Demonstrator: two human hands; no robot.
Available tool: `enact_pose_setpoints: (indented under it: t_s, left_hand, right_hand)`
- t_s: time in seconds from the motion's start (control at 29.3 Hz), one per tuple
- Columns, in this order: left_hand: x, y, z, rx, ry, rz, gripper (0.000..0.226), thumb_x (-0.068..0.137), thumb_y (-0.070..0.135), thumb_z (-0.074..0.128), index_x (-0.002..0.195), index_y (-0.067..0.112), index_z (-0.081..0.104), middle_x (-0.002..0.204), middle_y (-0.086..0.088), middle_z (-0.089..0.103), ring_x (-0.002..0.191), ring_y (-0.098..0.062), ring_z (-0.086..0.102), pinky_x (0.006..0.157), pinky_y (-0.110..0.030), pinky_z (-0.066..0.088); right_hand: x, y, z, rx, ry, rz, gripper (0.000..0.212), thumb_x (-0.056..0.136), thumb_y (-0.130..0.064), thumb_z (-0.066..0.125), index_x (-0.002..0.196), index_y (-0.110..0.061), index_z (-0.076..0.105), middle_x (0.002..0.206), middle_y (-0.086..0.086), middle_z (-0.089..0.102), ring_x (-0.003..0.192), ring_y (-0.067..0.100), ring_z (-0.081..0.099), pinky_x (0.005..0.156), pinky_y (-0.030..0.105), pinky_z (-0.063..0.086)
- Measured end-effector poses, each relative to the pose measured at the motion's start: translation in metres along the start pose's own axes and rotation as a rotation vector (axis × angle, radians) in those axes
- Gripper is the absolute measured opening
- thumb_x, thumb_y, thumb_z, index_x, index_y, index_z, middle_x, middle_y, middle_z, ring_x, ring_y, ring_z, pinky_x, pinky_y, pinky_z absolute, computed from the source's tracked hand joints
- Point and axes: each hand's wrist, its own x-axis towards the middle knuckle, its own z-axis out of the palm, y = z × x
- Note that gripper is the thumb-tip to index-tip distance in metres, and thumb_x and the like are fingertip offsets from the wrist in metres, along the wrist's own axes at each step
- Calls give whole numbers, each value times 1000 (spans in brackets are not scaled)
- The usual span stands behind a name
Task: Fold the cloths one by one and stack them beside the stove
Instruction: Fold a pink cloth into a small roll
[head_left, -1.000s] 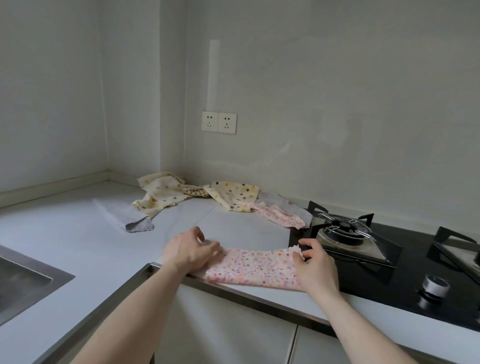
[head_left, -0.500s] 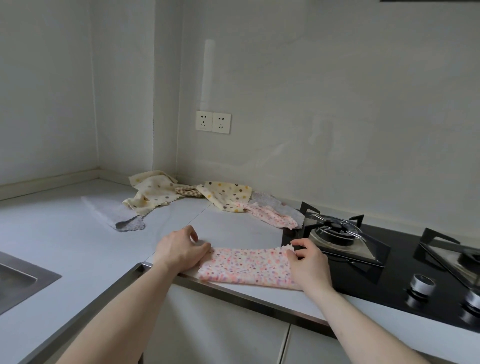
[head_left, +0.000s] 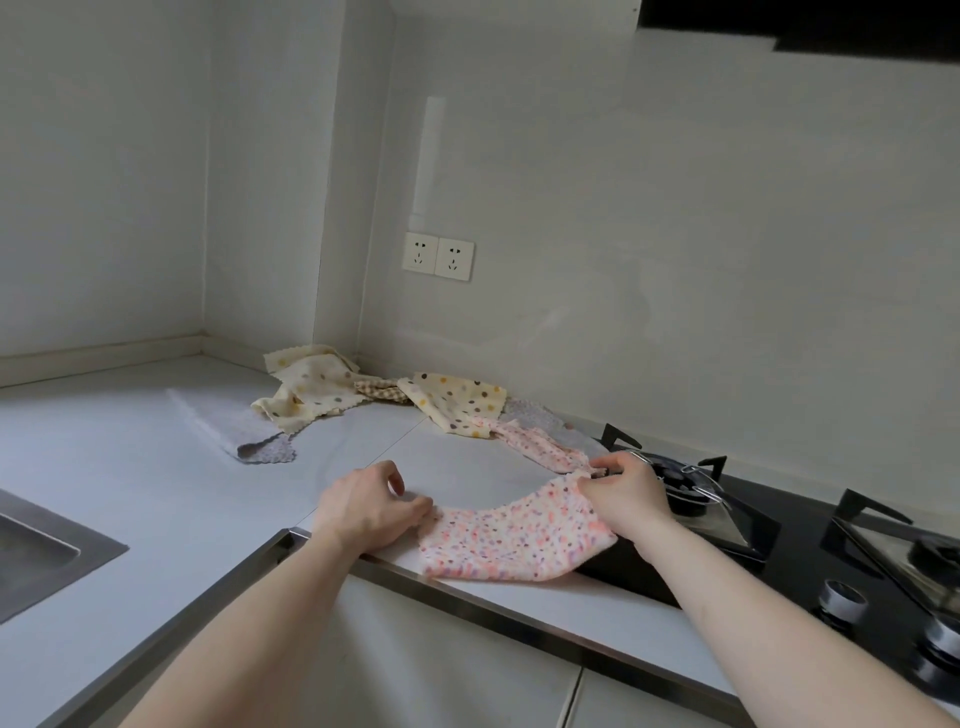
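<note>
Pink speckled cloth (head_left: 511, 540) lies at the near edge of the white counter (head_left: 130, 488), its right end over the black stove (head_left: 779, 545). The right hand (head_left: 631, 493) pinches that end's far corner with curled fingers and lifts it. The left hand (head_left: 366, 506), fingers bent, pinches the cloth's left edge against the counter. Farther back lie about five more loose cloths: a grey one (head_left: 236, 431) on the left, two cream dotted ones (head_left: 311, 392), a checked scrap between them, and a pink one (head_left: 540, 449). A sink (head_left: 36, 556) sits near left.
</note>
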Motion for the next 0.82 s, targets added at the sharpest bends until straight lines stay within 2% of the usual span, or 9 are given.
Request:
enact_pose_setpoints:
  t_s: [0.07,0.17,0.24,0.34,0.44,0.55,0.68,0.75,0.82]
  left_hand:
    - [0,0,-1,-2,0,6,45,73,71,63,99,34,61,95,5,62,87,-19,57,70,-31,44]
    - [-1,0,-1,-1,0,12,44,74,71,63,98,34,61,97,5,65,88,-19,58,70,-31,45]
    - [-1,0,0,1,-1,16,44,75,70,63,99,33,61,97,5,65,89,-19,58,70,-31,45]
    - [-1,0,0,2,-1,18,43,76,69,63,100,34,61,98,6,65,89,-17,60,71,-30,46]
    - [-1,0,0,4,-4,17,41,76,67,62,100,34,60,97,7,64,89,-17,60,69,-30,45]
    - [0,0,1,5,3,16,36,78,63,59,99,34,61,99,6,69,89,-18,61,69,-31,46]
    - [1,0,0,3,13,8,28,80,53,57,99,32,62,96,3,69,90,-22,60,73,-32,46]
    - [0,-1,0,-3,7,9,25,82,49,55,99,32,63,97,2,71,90,-22,62,73,-32,47]
    - [0,0,-1,-15,-5,16,24,84,48,54,100,31,63,92,2,69,88,-22,62,70,-31,46]
  right_hand:
    - [0,-12,4,30,-27,3,22,85,-12,67,103,-25,68,99,0,70,77,14,68,56,24,47]
    - [-6,-31,18,117,-92,14,30,82,-2,62,106,-20,68,91,8,74,70,19,71,65,32,60]
    - [-12,-44,31,149,-154,0,32,84,2,60,108,-18,65,91,9,74,66,19,70,68,34,62]
    - [-23,-61,52,214,-223,-35,28,90,5,59,111,-13,62,103,7,69,66,19,68,59,29,59]
    - [-32,-69,75,244,-272,-42,34,86,6,57,111,-16,61,106,5,66,75,23,70,53,26,53]
    - [-38,-71,96,230,-338,-42,39,83,5,59,113,-20,62,108,3,65,88,26,71,67,34,61]
    - [-45,-71,100,219,-523,-67,51,86,5,63,129,-21,57,124,-2,58,74,19,73,67,25,60]
    - [-44,-63,94,238,-510,-136,51,88,4,64,131,-23,57,127,-7,56,75,17,75,69,24,61]
    - [-40,-52,83,222,-372,-181,47,89,1,63,126,-27,60,124,-12,58,83,14,74,68,24,59]
